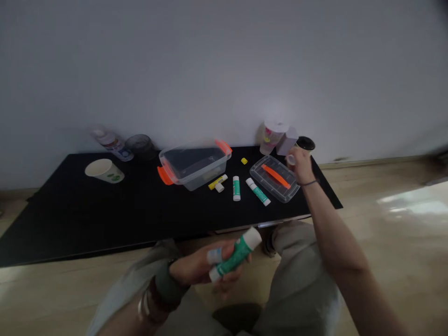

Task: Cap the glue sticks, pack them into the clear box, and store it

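Note:
My left hand (210,263) is wrapped round a green-and-white glue stick (236,255), held tilted above my lap in front of the table edge. A pale blue-white band shows around one of its digits. My right hand (301,164) is at the table's right end, over the edge of a clear lid (257,173) with an orange handle (276,176). Its fingers close on a small whitish round piece, which looks like a cap (290,159). Two more green glue sticks (236,188) lie between the lid and a yellow glue stick (217,181). Beside the yellow one is a white cap (219,187).
A clear box (206,176) with orange latches stands mid-table. To its left are a paper cup (105,171), a dark round container (140,147) and a leaning bottle (112,143). A yellow cap (244,161), a plastic cup (269,140) and a black-lidded cup (305,143) are toward the right.

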A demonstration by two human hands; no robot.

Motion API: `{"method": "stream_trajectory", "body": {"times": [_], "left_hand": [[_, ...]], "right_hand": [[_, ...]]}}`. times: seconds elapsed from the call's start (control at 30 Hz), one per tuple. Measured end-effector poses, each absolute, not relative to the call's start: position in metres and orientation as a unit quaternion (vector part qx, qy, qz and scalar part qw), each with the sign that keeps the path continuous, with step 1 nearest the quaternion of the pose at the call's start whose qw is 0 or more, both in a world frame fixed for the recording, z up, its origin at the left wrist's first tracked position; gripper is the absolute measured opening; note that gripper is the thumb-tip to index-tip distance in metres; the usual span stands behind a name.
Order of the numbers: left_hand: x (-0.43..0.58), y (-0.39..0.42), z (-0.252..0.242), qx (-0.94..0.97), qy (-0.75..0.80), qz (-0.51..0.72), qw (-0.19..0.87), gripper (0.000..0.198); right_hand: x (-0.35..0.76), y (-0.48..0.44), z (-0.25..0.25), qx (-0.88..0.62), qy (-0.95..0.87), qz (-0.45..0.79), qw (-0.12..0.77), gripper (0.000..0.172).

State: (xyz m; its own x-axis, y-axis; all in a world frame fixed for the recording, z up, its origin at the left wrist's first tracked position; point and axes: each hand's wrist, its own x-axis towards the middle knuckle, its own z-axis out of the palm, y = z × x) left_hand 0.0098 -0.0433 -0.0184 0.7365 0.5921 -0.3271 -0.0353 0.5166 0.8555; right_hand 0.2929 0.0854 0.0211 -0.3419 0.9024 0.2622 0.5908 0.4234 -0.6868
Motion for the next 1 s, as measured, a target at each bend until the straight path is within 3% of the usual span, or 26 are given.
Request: {"method": "stream_trajectory", "body": {"times": [0.07, 0.17, 0.3, 0.47, 0.8, 1.0], "left_hand": [[0.010, -0.041, -0.026, 0.464, 0.322, 0.198, 0.801, 0.048], [0.013, -0.022, -0.039, 0.521, 0.428, 0.215, 0.707, 0.045], [0.014, 0.008, -0.046, 0.658, 0.587, 0.088, 0.463, 0.029], [0.024, 0.023, -0.047, 0.733, 0.626, -0.053, 0.262, 0.035], [0.043, 0.037, -0.064, 0.764, 0.628, -0.044, 0.138, 0.046], [0.053, 0.048, -0.082, 0.775, 0.624, -0.016, 0.093, 0.038]], "right_hand": [[0.307, 0.095, 0.016, -0.550, -0.740, 0.203, 0.331, 0.040], [0.290, 0.103, -0.013, -0.643, -0.701, 0.175, 0.254, 0.022], [0.251, 0.117, -0.052, -0.656, -0.714, 0.185, 0.161, 0.026], [0.234, 0.131, -0.068, -0.657, -0.730, 0.157, 0.105, 0.032], [0.256, 0.131, -0.071, -0.631, -0.764, 0.136, -0.002, 0.046], [0.263, 0.133, -0.075, -0.639, -0.749, 0.172, 0.039, 0.029]]}}
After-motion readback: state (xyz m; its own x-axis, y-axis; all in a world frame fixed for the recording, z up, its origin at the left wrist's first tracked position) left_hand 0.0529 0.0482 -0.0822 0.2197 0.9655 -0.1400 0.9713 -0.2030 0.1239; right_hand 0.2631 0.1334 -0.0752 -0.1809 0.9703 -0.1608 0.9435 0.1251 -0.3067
